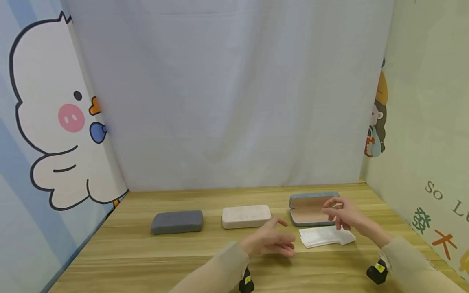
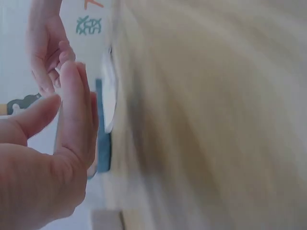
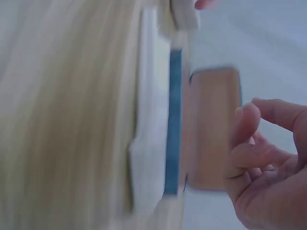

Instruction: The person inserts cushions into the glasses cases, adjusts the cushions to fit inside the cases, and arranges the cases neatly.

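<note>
At the right of the table stands an open blue glasses case [image 1: 311, 224], its lid tipped back and its tan lining showing. My right hand [image 1: 343, 212] hovers over the right part of that case with loosely bent fingers and nothing visible in them; in the right wrist view the hand [image 3: 268, 158] overlaps the lining [image 3: 213, 129]. A folded white cloth [image 1: 324, 236] lies flat just in front of the case. My left hand [image 1: 271, 238] is held above the table, left of the cloth, with relaxed fingers and holding nothing.
A closed white speckled glasses case [image 1: 246, 216] lies mid-table, just behind my left hand. Farther left is a closed grey case [image 1: 177, 222]. A pale curtain [image 1: 234, 93] hangs along the table's back edge, and printed walls flank both sides.
</note>
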`<move>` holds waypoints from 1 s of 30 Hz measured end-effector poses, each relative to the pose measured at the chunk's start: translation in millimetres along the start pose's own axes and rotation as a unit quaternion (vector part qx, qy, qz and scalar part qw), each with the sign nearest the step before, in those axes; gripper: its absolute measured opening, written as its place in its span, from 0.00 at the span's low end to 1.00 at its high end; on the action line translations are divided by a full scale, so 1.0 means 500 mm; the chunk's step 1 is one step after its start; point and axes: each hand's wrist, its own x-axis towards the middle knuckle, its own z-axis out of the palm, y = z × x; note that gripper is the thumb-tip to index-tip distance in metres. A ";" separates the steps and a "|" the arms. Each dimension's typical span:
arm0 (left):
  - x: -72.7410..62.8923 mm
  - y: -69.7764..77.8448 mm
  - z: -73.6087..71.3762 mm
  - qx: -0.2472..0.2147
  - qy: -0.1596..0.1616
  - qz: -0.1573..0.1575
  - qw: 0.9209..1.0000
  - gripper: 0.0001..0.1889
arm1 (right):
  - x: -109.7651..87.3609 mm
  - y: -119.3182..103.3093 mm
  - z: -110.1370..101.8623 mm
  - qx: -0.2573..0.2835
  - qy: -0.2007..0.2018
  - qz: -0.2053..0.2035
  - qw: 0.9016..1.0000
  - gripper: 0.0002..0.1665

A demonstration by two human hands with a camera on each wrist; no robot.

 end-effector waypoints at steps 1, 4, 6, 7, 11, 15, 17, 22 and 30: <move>0.009 -0.006 0.011 -0.020 0.006 -0.007 1.000 0.28 | -0.008 0.013 -0.012 -0.009 -0.001 0.009 1.000 0.23; 0.033 -0.021 0.038 -0.066 0.033 -0.022 0.997 0.28 | -0.029 0.048 -0.039 -0.027 -0.019 0.044 0.999 0.22; 0.043 -0.031 0.051 -0.085 0.052 -0.028 0.995 0.29 | -0.041 0.068 -0.051 -0.038 -0.034 0.058 0.997 0.23; 0.047 -0.035 0.057 -0.089 0.060 -0.032 0.994 0.29 | -0.046 0.078 -0.056 -0.042 -0.041 0.064 0.996 0.23; 0.055 -0.046 0.077 -0.100 0.087 -0.036 0.990 0.27 | -0.059 0.103 -0.058 -0.053 -0.056 0.085 0.993 0.24; 0.065 -0.047 0.088 -0.101 0.110 -0.037 0.988 0.24 | -0.058 0.112 -0.052 -0.062 -0.053 0.089 0.993 0.23; 0.072 -0.048 0.092 -0.103 0.121 -0.036 0.987 0.22 | -0.055 0.114 -0.050 -0.065 -0.051 0.086 0.993 0.22; 0.083 -0.046 0.106 -0.103 0.140 -0.034 0.984 0.15 | -0.051 0.117 -0.049 -0.064 -0.047 0.084 0.993 0.18; 0.095 -0.039 0.126 -0.078 0.169 -0.057 0.981 0.09 | -0.043 0.117 -0.049 -0.068 -0.051 0.085 0.993 0.10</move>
